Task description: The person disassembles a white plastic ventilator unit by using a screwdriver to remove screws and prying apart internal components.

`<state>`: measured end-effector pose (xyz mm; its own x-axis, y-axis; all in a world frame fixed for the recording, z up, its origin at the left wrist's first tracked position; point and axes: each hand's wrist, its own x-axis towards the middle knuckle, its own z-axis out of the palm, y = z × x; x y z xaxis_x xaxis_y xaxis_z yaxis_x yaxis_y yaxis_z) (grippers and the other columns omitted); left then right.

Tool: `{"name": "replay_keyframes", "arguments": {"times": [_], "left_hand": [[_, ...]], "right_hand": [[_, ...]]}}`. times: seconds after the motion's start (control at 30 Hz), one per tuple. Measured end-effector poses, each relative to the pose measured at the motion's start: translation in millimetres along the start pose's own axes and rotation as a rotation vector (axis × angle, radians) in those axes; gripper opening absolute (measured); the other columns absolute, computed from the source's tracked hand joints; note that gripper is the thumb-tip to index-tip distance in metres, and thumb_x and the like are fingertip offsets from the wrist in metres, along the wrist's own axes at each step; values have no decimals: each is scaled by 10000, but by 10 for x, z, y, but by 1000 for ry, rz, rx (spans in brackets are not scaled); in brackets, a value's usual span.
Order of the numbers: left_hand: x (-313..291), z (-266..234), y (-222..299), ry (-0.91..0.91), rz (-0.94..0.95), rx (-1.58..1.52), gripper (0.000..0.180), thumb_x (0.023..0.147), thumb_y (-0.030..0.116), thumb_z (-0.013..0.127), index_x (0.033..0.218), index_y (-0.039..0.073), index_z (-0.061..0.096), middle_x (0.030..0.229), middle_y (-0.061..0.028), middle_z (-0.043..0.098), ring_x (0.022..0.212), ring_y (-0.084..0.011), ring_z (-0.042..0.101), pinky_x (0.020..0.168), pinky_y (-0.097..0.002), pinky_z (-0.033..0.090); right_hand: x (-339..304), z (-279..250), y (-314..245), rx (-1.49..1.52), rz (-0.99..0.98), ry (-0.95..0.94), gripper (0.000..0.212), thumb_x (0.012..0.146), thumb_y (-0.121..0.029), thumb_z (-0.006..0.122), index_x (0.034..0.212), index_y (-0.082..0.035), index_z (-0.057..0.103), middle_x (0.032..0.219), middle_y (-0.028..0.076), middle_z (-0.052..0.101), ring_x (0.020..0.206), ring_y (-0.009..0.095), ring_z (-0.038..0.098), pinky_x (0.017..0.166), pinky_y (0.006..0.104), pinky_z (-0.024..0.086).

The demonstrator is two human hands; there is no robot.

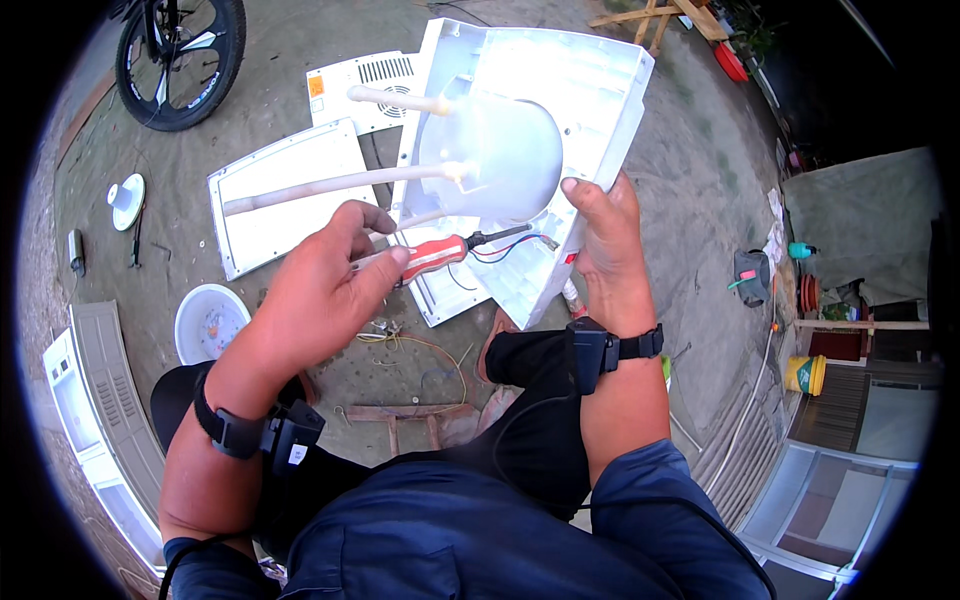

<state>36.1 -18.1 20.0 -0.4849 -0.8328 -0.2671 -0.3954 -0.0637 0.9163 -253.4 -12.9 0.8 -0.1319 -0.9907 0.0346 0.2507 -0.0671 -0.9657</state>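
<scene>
My right hand (612, 240) grips the right edge of a white plastic appliance housing (600, 95), thumb on its inner side and fingers behind. Inside the tilted housing sits a rounded, translucent white tank (505, 150). Pale tubes (320, 187) stick out from it to the left. My left hand (325, 280) is closed on a screwdriver (435, 257) with a red and white handle, just below the tubes. Its dark end lies over the housing's lower part, beside red and blue wires (505, 247).
Flat white panels (290, 195) and a vented white panel (360, 75) lie on the ground beyond. A white bowl (212, 322) with small parts stands at left, near a larger white appliance (75, 400). Loose wires and a small wooden stool (410, 412) lie before my legs.
</scene>
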Motion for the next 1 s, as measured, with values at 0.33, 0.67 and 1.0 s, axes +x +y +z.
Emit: {"name": "replay_keyframes", "arguments": {"times": [0.33, 0.67, 1.0], "left_hand": [[26, 27, -64, -150, -107, -12, 397, 880, 195, 691, 1154, -34, 518, 922, -185, 657, 788, -269, 664, 711, -372, 518], [59, 122, -135, -152, -26, -67, 384, 895, 157, 654, 1180, -61, 517, 889, -179, 655, 738, -233, 647, 688, -348, 509], [46, 203, -207, -216, 28, -156, 331, 965, 209, 590, 1155, -58, 539, 773, -134, 642, 682, -167, 615, 628, -321, 482]], "right_hand": [[-16, 46, 46, -81, 32, 11, 727, 768, -144, 715, 1390, 56, 395, 1258, 151, 566, 1146, 229, 569, 991, 377, 454], [-25, 91, 20, -78, 42, -20, 727, 764, -172, 724, 1376, 59, 405, 1247, 150, 573, 1128, 224, 578, 965, 373, 471], [-25, 105, 23, -97, 20, -19, 718, 766, -183, 726, 1366, 61, 416, 1242, 149, 575, 1119, 217, 579, 958, 366, 473]]}}
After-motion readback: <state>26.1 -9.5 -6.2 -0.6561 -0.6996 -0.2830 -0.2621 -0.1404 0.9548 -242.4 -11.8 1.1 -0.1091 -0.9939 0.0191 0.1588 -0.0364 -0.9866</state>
